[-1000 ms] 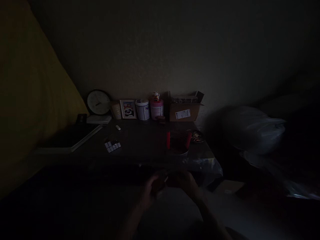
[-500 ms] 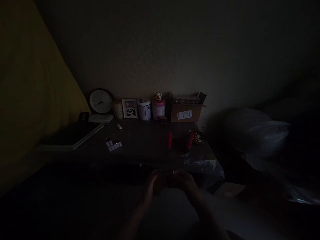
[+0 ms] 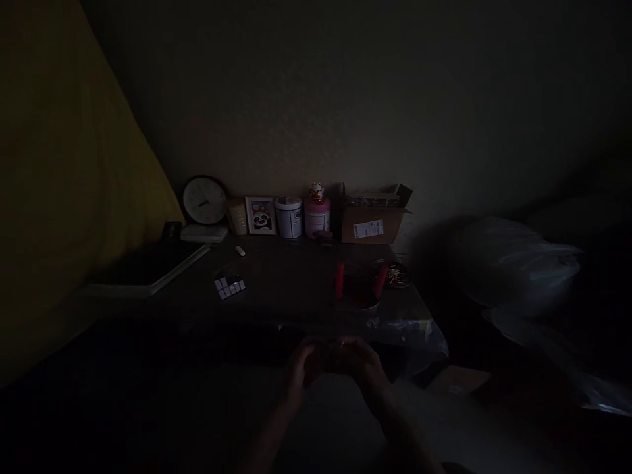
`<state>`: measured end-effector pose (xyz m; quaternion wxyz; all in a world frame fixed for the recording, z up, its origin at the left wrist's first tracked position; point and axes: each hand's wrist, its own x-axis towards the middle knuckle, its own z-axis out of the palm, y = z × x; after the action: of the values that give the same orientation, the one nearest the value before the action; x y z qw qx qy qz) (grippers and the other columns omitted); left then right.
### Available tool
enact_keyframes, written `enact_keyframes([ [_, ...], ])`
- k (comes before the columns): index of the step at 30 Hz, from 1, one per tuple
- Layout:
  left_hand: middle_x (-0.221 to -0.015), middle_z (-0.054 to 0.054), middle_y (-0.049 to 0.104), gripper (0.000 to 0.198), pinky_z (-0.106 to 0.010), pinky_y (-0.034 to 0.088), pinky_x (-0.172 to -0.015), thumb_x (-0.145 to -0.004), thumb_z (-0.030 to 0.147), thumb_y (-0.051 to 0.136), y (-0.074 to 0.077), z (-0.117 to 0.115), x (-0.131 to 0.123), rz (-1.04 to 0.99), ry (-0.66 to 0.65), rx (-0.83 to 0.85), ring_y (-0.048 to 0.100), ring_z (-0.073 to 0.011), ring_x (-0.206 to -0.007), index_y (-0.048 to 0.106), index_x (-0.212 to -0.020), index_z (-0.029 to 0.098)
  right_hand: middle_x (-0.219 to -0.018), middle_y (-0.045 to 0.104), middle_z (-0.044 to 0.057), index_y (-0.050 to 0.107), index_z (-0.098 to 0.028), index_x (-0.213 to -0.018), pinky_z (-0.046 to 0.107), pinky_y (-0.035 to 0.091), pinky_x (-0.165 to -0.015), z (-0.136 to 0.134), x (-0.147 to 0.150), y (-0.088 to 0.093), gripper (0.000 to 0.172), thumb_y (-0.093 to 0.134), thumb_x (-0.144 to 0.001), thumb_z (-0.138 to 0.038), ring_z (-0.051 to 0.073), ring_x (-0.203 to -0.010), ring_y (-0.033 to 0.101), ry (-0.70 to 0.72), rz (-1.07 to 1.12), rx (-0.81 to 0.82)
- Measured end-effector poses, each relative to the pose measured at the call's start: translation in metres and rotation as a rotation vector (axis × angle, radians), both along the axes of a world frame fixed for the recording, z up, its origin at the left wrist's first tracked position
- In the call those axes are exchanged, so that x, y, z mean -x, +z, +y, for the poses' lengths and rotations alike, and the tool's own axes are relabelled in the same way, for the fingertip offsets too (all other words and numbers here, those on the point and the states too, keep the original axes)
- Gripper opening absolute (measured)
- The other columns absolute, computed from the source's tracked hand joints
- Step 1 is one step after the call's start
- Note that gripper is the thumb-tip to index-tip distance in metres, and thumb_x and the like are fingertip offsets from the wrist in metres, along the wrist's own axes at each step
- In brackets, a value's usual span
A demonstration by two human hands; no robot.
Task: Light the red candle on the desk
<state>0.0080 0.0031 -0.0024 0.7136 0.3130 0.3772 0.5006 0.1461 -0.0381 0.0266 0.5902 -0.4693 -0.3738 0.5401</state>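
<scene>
The room is very dark. My left hand point(image 3: 302, 365) and my right hand point(image 3: 363, 361) are close together, low in front of the table point(image 3: 281, 283). Both have bent fingers that meet around something dark and small that I cannot make out. Beyond them, near the table's right end, two red candles stand upright, a left candle point(image 3: 340, 281) and a right candle point(image 3: 380, 282), by a dark round dish point(image 3: 364, 305). Behind the right candle lies a bowl point(image 3: 407, 280) of small pale sticks.
Along the wall stand a round clock point(image 3: 204, 200), a panda picture frame point(image 3: 261, 216), a white tin point(image 3: 289, 218), a pink tin point(image 3: 317, 220) topped by a figurine point(image 3: 316, 191), and a carton point(image 3: 378, 227). A white-checked object point(image 3: 230, 286) lies left. Plastic bags point(image 3: 513, 263) fill the right.
The view has shifted slightly, so the table things appear a little further right. My hands stay together at nearly the same spot, their fingers slightly moved.
</scene>
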Motion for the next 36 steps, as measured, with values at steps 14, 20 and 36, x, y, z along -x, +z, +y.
enact_keyframes([
  [14, -0.094, -0.006, 0.072, 0.027, -0.036, 0.046, -0.080, -0.068, 0.032, 0.058, -0.003, 0.001, 0.004, 0.107, 0.018, -0.103, 0.062, -0.0273, -0.094, 0.071, -0.088, 0.019, -0.080, 0.068, 0.005, 0.064, -0.019, -0.084, 0.029, 0.050, -0.067, -0.005, 0.013, -0.004, 0.027, 0.061, -0.078, -0.044, 0.021, -0.077, 0.063, -0.015, -0.372, -0.143],
  [20, -0.096, -0.005, 0.071, 0.027, -0.037, 0.045, -0.086, -0.071, 0.039, 0.061, -0.013, 0.003, 0.005, 0.112, 0.049, -0.079, 0.059, -0.0280, -0.101, 0.070, -0.088, 0.020, -0.080, 0.066, 0.005, 0.064, -0.018, -0.082, 0.028, 0.049, -0.067, -0.003, 0.013, -0.009, 0.023, 0.061, -0.078, -0.041, 0.021, -0.076, 0.062, -0.015, -0.422, -0.141],
  [36, -0.116, -0.001, 0.065, 0.032, -0.040, 0.038, -0.101, -0.075, 0.049, 0.059, -0.024, -0.018, 0.013, 0.034, 0.085, -0.043, 0.049, -0.0246, -0.120, 0.066, -0.098, 0.028, -0.080, 0.067, 0.003, 0.063, -0.023, -0.083, 0.024, 0.047, -0.063, -0.015, 0.027, -0.016, 0.015, 0.052, -0.083, -0.033, 0.018, -0.072, 0.063, 0.016, -0.764, -0.232],
])
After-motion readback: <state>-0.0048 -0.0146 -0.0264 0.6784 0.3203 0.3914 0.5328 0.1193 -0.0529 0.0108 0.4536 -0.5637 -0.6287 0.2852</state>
